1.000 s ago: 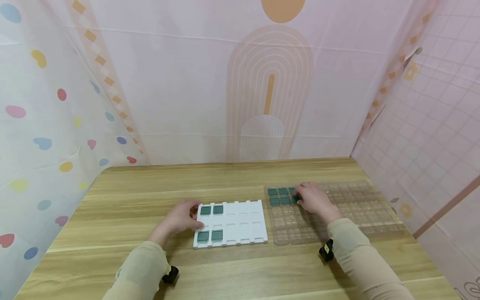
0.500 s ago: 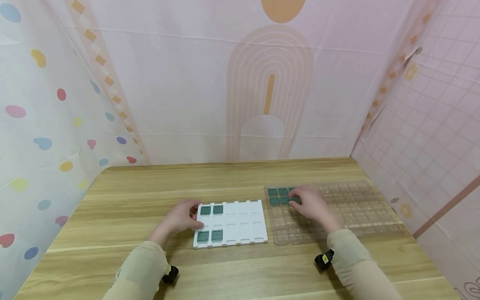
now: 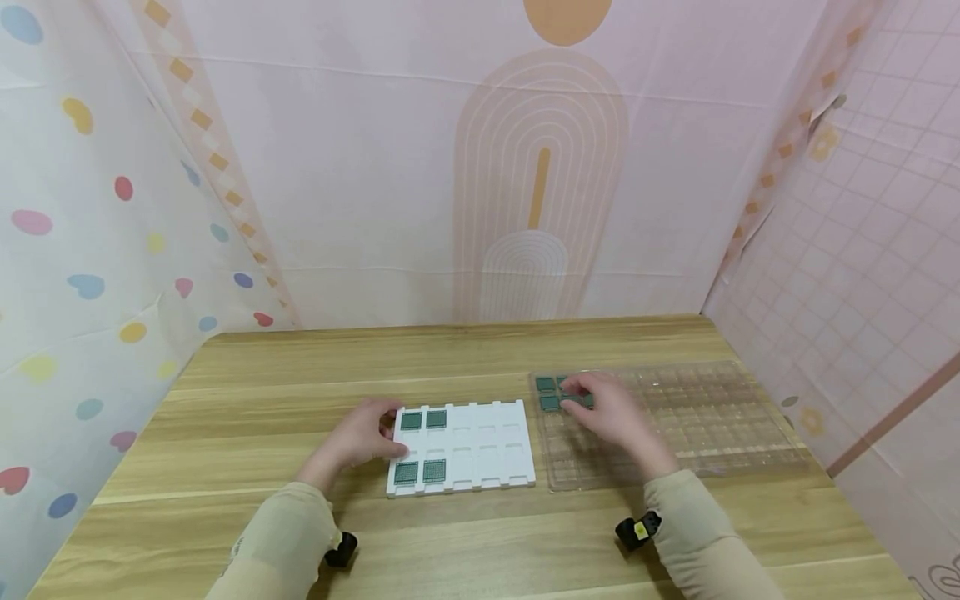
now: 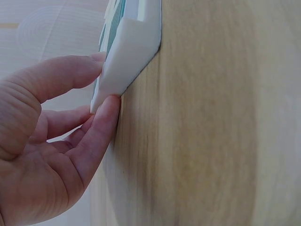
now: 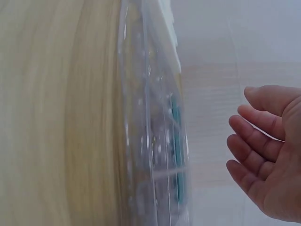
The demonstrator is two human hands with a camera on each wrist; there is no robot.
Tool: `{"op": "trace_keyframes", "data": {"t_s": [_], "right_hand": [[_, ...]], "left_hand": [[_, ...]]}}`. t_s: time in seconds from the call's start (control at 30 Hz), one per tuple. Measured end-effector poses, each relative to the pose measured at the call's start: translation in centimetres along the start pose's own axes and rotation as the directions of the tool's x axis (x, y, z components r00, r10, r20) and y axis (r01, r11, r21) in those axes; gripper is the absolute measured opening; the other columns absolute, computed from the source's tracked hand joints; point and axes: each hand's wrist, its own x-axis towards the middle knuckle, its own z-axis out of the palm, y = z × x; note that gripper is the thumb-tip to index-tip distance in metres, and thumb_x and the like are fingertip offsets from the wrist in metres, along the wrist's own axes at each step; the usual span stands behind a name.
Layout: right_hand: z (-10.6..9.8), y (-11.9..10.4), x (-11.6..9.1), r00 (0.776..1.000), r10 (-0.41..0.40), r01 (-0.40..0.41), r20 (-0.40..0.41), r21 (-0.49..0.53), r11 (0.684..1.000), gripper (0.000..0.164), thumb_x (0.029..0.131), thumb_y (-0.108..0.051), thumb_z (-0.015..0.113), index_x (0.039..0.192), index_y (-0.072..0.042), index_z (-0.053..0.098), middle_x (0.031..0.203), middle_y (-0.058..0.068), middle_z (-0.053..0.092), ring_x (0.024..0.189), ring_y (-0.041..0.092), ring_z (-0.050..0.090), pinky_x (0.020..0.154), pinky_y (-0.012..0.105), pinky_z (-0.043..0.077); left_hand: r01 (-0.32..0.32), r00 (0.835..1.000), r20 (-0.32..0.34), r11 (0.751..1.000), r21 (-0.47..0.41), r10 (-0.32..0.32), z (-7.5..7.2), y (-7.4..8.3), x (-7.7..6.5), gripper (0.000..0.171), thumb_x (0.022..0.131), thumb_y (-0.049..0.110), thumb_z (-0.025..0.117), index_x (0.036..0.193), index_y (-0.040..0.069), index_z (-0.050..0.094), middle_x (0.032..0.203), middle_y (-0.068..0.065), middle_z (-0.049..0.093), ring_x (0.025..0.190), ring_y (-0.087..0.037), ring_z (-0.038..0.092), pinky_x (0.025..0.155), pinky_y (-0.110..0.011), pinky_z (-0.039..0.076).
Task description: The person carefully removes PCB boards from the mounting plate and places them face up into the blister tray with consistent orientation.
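My left hand (image 3: 363, 433) grips the left end of a white tray (image 3: 487, 442), with the thumb on its top edge and the other fingers against its side and the wood, as the left wrist view shows. Green square chips (image 3: 411, 421) fill the two left columns of this tray. My right hand (image 3: 611, 408) hovers over a clear plastic tray (image 3: 720, 421), fingers loosely bent and apart from the thumb. Nothing shows between them in the right wrist view. Several more green chips (image 3: 550, 403) lie in that tray's back left pockets, some partly hidden by the right hand.
Both trays lie side by side on a wooden table (image 3: 465, 542), a narrow gap between them. Patterned cloth (image 3: 375, 183) hangs behind the table and at both sides. A small black camera is strapped to each wrist.
My right hand has shifted left over the chips in the clear tray, uncovering a chip on its right side. My left hand and the white tray stay where they were.
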Motion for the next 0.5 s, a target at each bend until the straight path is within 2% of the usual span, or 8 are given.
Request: {"op": "trace_keyframes", "data": {"t_s": [0.27, 0.5], "right_hand": [[0.7, -1.1, 0.2, 0.998, -0.053, 0.055, -0.045, 0.055, 0.997, 0.026, 0.089, -0.011, 0.073, 0.112, 0.001, 0.069, 0.108, 0.011, 0.069, 0.099, 0.029, 0.063, 0.087, 0.046, 0.050], [1.3, -2.5, 0.3, 0.999, -0.040, 0.043, -0.035, 0.100, 0.994, 0.027, 0.089, -0.012, 0.073, 0.113, -0.002, 0.069, 0.111, 0.010, 0.067, 0.102, 0.027, 0.061, 0.088, 0.045, 0.050]], "left_hand": [[0.009, 1.000, -0.005, 1.000, -0.004, -0.009, 0.1, 0.0, 0.0, 0.069, 0.069, 0.005, 0.086, 0.129, -0.009, 0.056, 0.107, -0.013, 0.057, 0.085, -0.022, 0.052, 0.075, -0.035, 0.046], [0.011, 1.000, -0.005, 1.000, -0.005, -0.011, 0.0, 0.2, -0.1, 0.068, 0.069, 0.005, 0.086, 0.129, -0.009, 0.056, 0.107, -0.013, 0.057, 0.085, -0.022, 0.052, 0.076, -0.036, 0.045]]}}
